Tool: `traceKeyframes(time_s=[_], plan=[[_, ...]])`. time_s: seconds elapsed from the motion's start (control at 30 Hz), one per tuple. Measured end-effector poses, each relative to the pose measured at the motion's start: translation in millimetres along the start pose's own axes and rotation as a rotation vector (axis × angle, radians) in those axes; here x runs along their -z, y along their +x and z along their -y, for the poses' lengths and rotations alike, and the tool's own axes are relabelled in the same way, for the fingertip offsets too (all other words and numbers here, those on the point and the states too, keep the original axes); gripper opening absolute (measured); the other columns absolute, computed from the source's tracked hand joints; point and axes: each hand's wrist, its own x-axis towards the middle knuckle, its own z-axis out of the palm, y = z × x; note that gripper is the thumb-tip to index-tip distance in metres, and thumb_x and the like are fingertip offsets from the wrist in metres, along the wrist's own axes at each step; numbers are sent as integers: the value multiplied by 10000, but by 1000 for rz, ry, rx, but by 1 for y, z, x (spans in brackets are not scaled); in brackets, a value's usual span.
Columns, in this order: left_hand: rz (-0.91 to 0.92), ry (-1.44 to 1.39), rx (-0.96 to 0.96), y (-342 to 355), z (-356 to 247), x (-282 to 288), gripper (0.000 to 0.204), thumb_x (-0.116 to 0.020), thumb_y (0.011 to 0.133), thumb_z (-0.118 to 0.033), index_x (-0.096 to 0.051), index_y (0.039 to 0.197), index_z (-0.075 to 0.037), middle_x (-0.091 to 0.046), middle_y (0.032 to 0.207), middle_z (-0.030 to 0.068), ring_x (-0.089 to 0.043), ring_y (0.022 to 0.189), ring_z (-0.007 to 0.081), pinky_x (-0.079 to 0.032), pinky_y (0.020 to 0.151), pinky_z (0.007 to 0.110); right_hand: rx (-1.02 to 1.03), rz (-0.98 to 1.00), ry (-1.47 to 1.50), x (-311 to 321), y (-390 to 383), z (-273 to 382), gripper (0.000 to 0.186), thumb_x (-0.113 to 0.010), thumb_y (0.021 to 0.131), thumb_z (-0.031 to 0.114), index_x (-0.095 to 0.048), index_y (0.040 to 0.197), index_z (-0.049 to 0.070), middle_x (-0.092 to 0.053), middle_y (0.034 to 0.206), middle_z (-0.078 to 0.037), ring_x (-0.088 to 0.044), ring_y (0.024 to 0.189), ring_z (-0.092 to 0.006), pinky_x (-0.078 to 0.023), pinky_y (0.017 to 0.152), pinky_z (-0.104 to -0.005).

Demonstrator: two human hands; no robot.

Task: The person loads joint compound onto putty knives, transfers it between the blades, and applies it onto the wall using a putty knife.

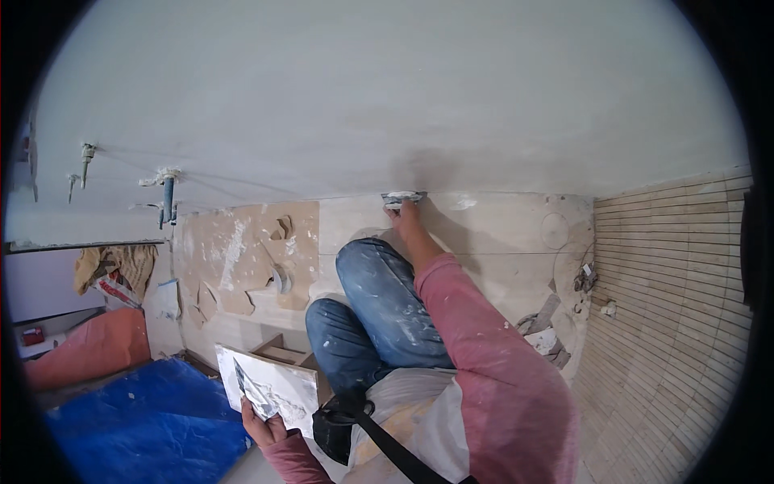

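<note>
My right hand (409,214) is closed on a putty-smeared scraper (403,197). Its blade lies along the foot of the pale wall (484,97), where the wall meets the floor. Lower left, my left hand (264,426) grips the near edge of a white board (297,395). Smeared putty and a dark grey streak show on that board; whether a second blade lies there I cannot tell. My bent knees in stained blue jeans (395,315) come between the two hands.
A wooden crate (282,349) stands beside the board. Blue sheeting (153,419) covers the lower left. Torn brown cardboard (302,234) lies on the floor, with debris (544,335) to the right. Pipe stubs (168,198) jut from the wall. Ribbed tiles (669,323) run along the right.
</note>
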Motion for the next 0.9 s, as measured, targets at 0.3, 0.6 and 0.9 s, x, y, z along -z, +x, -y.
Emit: traceKeyframes(time_s=[0.3,0.6,0.9], plan=[[13,-8,-21,1,0,6,326,-446,1005,-157,-533,1256,32,-639,1217,149,-644,1087,240,-541,944,382,-107,-57,33,-40,-17,14,344,-496,987,180,-468,1324,118,-538,1285,-139,-557,1147,-350,-486,966,-608],[96,19,-3,2,0,-31,311,-463,997,-156,-550,1249,3,-648,1208,123,-647,1081,235,-536,938,393,48,190,-113,-127,-126,22,269,-469,968,93,-506,1232,59,-552,1212,-118,-570,1086,-317,-511,969,-536],[78,47,-20,10,-3,-19,264,-480,992,-163,-583,1194,-27,-673,1147,84,-663,1031,201,-548,891,362,-10,228,-154,-78,-217,-2,265,-482,942,79,-522,1197,17,-562,1194,-154,-577,1094,-310,-526,945,-527]])
